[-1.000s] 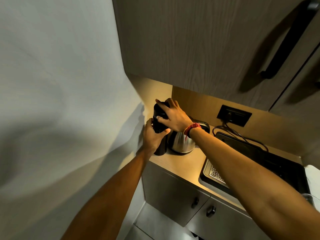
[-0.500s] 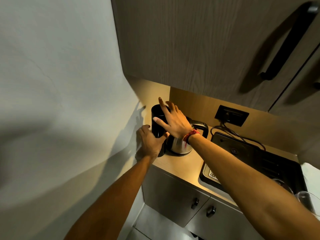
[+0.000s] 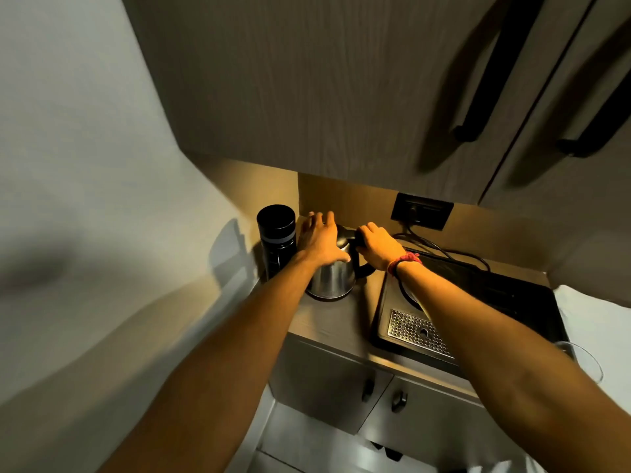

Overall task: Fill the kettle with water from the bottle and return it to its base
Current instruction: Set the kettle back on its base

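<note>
A black bottle [image 3: 276, 238] stands upright with its cap on, in the counter's back left corner, and no hand touches it. Right beside it sits a steel kettle [image 3: 333, 279] with a black handle. My left hand [image 3: 319, 242] lies flat over the kettle's top, fingers spread. My right hand [image 3: 379, 247], with a red thread at the wrist, is wrapped around the top of the kettle's handle. The kettle's lid and base are hidden by my hands and the kettle body.
A black tray [image 3: 478, 302] with a perforated steel drip grate [image 3: 418, 331] fills the counter's right half. A wall socket [image 3: 421, 215] with black cables sits behind it. Overhead cabinets [image 3: 341, 97] hang low. A glass rim [image 3: 584, 360] shows at the right. The wall closes the left side.
Both hands have left the bottle, which now stands alone in the corner. My left hand moved onto the kettle's top and my right hand closed on its handle.
</note>
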The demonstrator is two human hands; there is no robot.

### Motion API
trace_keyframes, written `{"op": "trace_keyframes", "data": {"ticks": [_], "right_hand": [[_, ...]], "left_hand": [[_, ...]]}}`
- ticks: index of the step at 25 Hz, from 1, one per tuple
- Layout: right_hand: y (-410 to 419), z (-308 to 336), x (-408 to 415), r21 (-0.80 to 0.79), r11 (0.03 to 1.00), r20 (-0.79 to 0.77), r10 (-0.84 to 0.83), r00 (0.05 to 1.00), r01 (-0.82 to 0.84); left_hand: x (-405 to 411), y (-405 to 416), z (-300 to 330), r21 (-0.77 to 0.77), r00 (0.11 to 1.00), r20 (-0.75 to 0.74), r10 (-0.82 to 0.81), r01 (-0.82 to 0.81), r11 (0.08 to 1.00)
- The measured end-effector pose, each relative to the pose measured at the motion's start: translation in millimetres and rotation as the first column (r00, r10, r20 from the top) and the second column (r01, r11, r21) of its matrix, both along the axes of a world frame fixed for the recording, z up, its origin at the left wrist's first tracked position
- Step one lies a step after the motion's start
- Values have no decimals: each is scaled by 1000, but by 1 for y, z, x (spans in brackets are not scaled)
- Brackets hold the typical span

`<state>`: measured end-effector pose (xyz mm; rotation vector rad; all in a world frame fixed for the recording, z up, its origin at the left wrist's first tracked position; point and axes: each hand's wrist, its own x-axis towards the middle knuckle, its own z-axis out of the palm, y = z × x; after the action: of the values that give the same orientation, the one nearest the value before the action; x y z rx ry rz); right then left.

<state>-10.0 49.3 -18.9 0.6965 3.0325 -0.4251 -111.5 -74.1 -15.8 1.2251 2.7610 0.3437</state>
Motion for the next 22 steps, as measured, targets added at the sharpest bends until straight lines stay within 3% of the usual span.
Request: {"op": "trace_keyframes", "data": {"ticks": [2,4,9,13,16,18,22], "right_hand": [[0,-2,1,-26,999,0,-23,1000,23],[-1,-3,4,-32,999,-5,-12,1000,12],[3,-4,17,-14,1000,-67,-25,997,25],[17,10,43,-29,986,-149,-168,974,166],[43,28,58,24,992,-220,-115,969,123],[61,35,75,52,990,-309,-106,945,128],[95,34,116,-21,971,-308,-234,922,239]], "left_hand": [[-8,9,0,-211,989,121,90,-63,975],[-6,16,-7,-282,990,99,99,-67,957],[0,26,-17,-166,993,28,112,-106,980],[11,42,0,-28,998,-13,60,-61,998],[26,68,24,80,999,28,26,-28,996],[43,87,36,84,999,35,-25,22,996],[83,117,42,41,992,-30,-123,124,991]]}}
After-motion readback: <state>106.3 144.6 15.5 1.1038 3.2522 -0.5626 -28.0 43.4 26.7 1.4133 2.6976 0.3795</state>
